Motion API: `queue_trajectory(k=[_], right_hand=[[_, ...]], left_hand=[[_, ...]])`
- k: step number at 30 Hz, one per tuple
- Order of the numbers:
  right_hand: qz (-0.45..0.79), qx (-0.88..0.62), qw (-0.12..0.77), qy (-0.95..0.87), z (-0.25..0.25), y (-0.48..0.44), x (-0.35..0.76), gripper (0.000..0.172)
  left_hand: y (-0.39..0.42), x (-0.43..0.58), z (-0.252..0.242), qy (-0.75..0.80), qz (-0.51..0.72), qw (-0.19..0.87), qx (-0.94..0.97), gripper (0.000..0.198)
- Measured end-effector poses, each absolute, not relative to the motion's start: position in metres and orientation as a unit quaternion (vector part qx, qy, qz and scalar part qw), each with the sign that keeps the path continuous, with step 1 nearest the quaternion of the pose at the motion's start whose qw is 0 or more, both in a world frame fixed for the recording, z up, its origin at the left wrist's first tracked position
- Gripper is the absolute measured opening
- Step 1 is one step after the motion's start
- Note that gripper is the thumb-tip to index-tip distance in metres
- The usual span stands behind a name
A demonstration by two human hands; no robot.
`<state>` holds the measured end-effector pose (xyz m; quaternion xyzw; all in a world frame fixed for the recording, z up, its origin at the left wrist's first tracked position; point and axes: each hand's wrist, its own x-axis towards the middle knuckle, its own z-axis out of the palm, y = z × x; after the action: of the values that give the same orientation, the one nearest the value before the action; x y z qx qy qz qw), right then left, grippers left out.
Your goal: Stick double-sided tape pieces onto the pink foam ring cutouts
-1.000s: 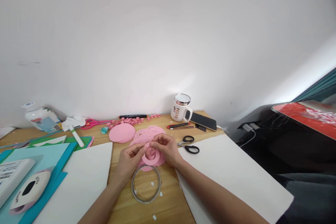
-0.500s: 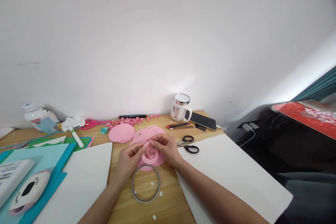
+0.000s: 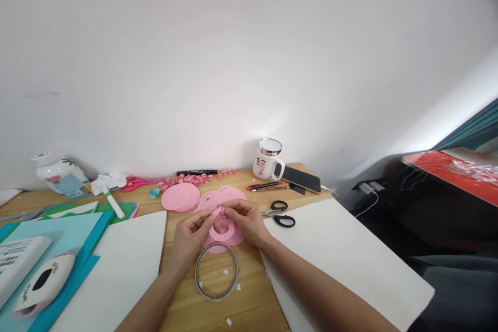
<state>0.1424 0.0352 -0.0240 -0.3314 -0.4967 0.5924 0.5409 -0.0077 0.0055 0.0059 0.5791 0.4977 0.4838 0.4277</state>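
Both hands meet over the wooden desk (image 3: pixel 249 301), pinching the upper end of a pink paper spiral (image 3: pixel 224 232) between fingertips. My left hand (image 3: pixel 190 234) grips it from the left and my right hand (image 3: pixel 246 219) from the right. The spiral's loops hang down towards the desk. Just below lies a roll of clear tape (image 3: pixel 216 272) with small white bits around it. Behind the hands are cut pink spirals (image 3: pixel 215 197) and a stack of pink discs (image 3: pixel 179 196).
Black scissors (image 3: pixel 280 213) lie right of my hands, a white sheet (image 3: pixel 342 254) below them and another white sheet (image 3: pixel 116 264) on the left. A mug (image 3: pixel 266 158), phone (image 3: pixel 301 179), pens (image 3: pixel 268 186), small pink rolls (image 3: pixel 194 177), pink scissors (image 3: pixel 137 182), blue card (image 3: pixel 58 228) and a punch (image 3: pixel 42 282) surround them.
The fingers have shifted slightly on the spiral's end, which has lifted a little; the arms and everything on the desk stay where they were.
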Motion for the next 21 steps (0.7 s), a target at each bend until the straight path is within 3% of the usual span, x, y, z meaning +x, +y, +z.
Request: queue_trajectory(k=[21], right_hand=[[0.597, -0.318, 0.549, -0.491, -0.025, 0.0352, 0.1419, 0.021]], left_hand=[[0.0047, -0.0072, 0.0067, 0.505, 0.476, 0.433, 0.575, 0.024]])
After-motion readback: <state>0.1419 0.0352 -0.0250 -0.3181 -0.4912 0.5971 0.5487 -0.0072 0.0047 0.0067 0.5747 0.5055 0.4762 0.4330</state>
